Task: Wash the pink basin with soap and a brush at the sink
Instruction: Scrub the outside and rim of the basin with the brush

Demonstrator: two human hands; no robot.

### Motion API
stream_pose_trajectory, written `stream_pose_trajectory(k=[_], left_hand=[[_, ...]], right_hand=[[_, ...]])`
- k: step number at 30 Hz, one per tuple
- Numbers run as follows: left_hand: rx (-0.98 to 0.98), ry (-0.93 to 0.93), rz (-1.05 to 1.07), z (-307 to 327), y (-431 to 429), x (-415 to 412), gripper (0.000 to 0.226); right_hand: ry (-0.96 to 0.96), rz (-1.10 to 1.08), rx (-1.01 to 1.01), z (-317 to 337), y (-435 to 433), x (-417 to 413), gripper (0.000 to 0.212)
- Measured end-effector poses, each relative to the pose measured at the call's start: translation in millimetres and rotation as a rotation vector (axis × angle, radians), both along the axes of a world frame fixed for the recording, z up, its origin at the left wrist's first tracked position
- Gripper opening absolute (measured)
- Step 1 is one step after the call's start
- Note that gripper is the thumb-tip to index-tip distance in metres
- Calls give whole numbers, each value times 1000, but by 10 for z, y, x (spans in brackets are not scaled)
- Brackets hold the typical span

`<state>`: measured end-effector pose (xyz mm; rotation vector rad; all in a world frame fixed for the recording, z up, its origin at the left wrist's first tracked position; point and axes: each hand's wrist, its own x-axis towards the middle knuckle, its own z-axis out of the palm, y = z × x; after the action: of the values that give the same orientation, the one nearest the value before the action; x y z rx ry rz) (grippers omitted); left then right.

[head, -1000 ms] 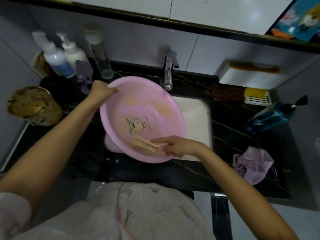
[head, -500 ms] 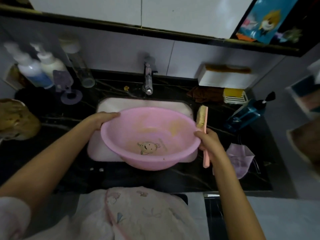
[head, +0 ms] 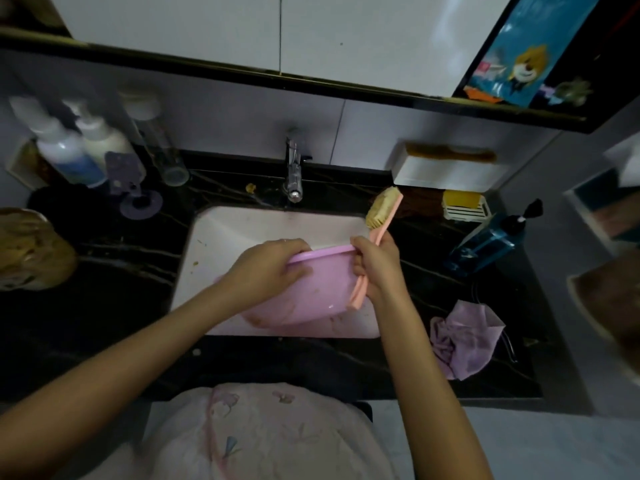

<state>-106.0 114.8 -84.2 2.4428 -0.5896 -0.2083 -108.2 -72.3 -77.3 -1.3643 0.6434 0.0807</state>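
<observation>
Nearest to the viewer, on the near side of the sink [head: 242,233], is the person's pale printed garment [head: 270,434], and both bare forearms reach from it over the near edge of the sink.

The pink basin [head: 311,292] is held above the near half of the sink and tipped on its side. Its outer wall faces the person and its mouth faces the back of the sink. I think it is held so in order that the dirty water runs out into the sink, or so that the outside can be scrubbed next, because some brown marks are visible on the outer wall. Whether its low edge touches the sink, I cannot tell.

The left hand [head: 270,268] grips the upper rim, with the fingers curled over it and the thumb on the outer wall. The right hand [head: 377,268] holds the right end of the same rim, and its fingers are closed around the handle of the brush [head: 381,216] too. The handle lies along the basin's side and the bristle head stands up over the right far corner of the sink. This seems a way to keep the brush ready while both hands turn the basin.

Behind the sink stands the tap [head: 293,174]; no water is seen to flow. Right of the sink lies a purple cloth [head: 464,341], and farther right, a blue bottle [head: 485,244]. Left behind the sink are white pump bottles [head: 65,150].
</observation>
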Motion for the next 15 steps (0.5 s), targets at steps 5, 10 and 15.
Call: stream_pose_trajectory(k=[5, 10, 15], left_hand=[[-60, -75, 246, -38, 69, 217, 19], [-203, -64, 394, -69, 227, 441, 41], [-315, -37, 455, -250, 286, 484, 49]], right_hand=[[-97, 248, -256, 95, -124, -13, 46], [-219, 330, -566, 16, -445, -138, 45], [-107, 499, -825, -132, -531, -134, 49]])
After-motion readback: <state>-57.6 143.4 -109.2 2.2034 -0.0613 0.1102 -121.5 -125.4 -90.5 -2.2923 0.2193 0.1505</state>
